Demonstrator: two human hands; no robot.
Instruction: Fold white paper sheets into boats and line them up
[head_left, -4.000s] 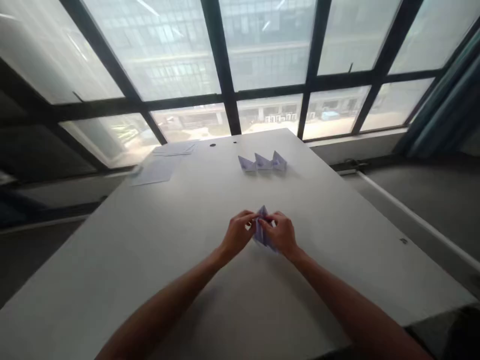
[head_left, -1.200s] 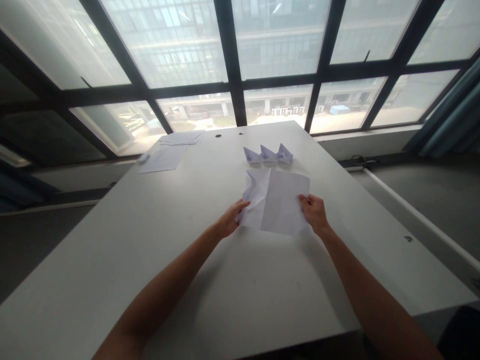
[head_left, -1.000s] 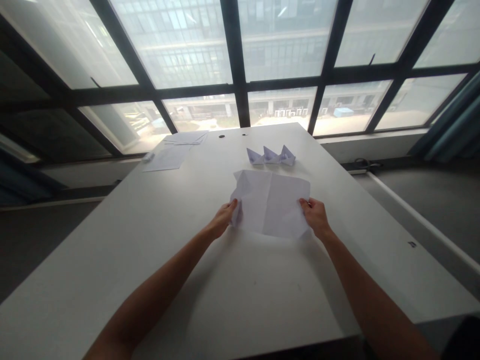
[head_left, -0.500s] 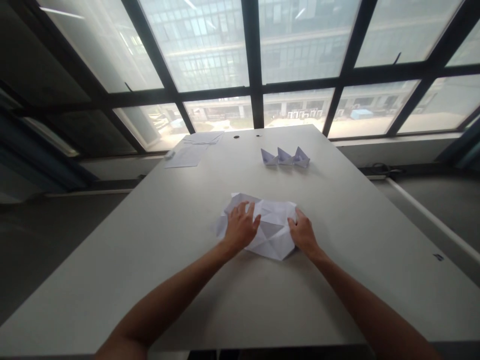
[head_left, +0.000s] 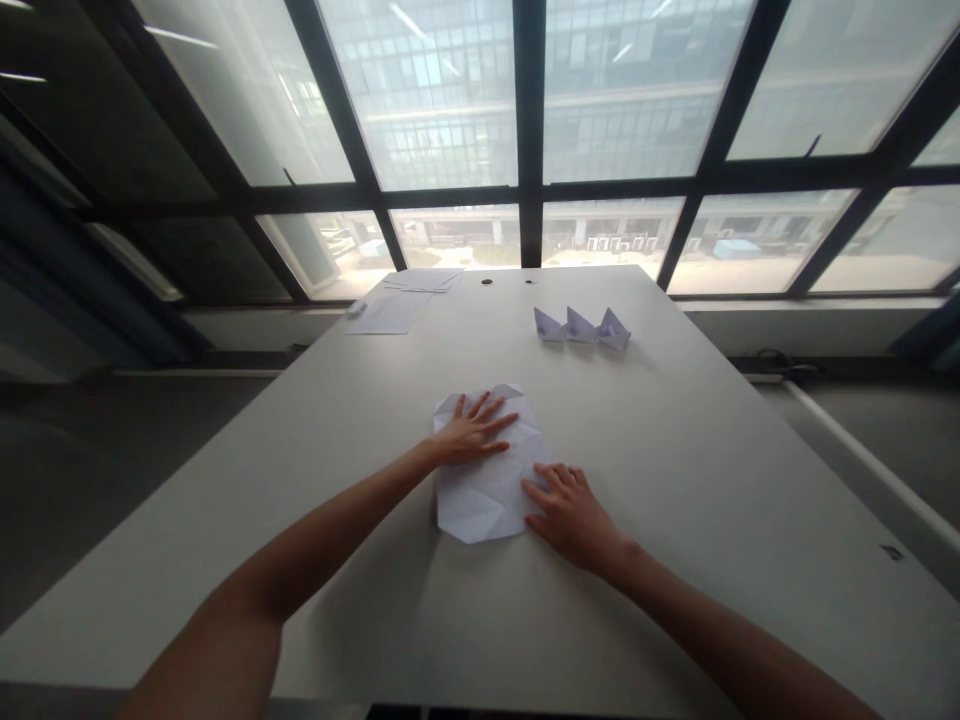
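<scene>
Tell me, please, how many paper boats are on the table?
3, in a row on the far part of the table: the left boat, middle boat and right boat.

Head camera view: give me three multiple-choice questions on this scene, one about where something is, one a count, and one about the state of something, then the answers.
1. Where do the paper boats stand?
A. On the floor
B. On the window sill
C. On the far part of the white table

2. How many paper boats stand in the row?
A. Two
B. Three
C. Four

3. How does the left hand lie on the creased paper sheet?
A. Flat, with fingers spread
B. Balled into a fist
C. Lifted clear above it

Answers:
1. C, the boats sit on the tabletop toward the window.
2. B, three boats stand side by side.
3. A, the palm and spread fingers lie flat on the sheet.
</scene>
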